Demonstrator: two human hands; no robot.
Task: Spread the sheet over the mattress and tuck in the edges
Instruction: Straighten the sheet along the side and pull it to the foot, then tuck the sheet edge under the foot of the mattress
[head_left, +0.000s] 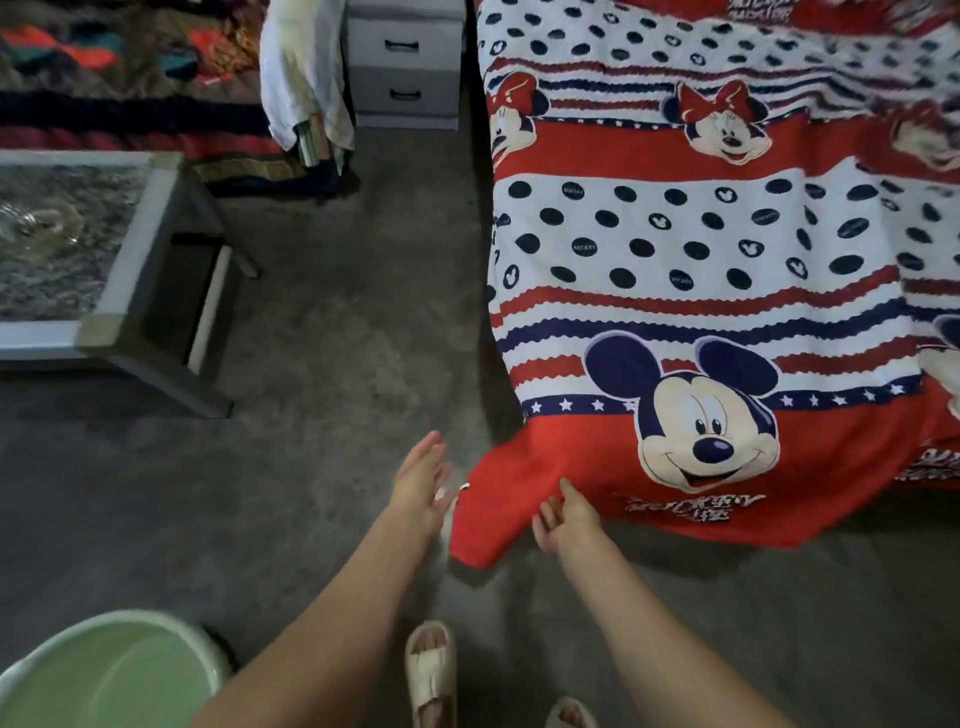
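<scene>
A red, white and navy cartoon-mouse sheet (701, 260) lies spread over the mattress on the right; the mattress itself is hidden under it. The sheet's near-left corner (493, 514) hangs down over the floor. My left hand (421, 483) hovers just left of that corner with fingers straight, holding nothing. My right hand (563, 514) is at the red hem below the mouse face, fingers loosely spread, touching or just off the cloth; it does not grip it.
A grey low table (124, 291) with a patterned top stands at left. A grey two-drawer nightstand (405, 62) sits at the back beside the bed. A pale green basin (114, 675) is at bottom left. Bare concrete floor (337, 338) lies between. My sandalled feet (431, 670) stand below.
</scene>
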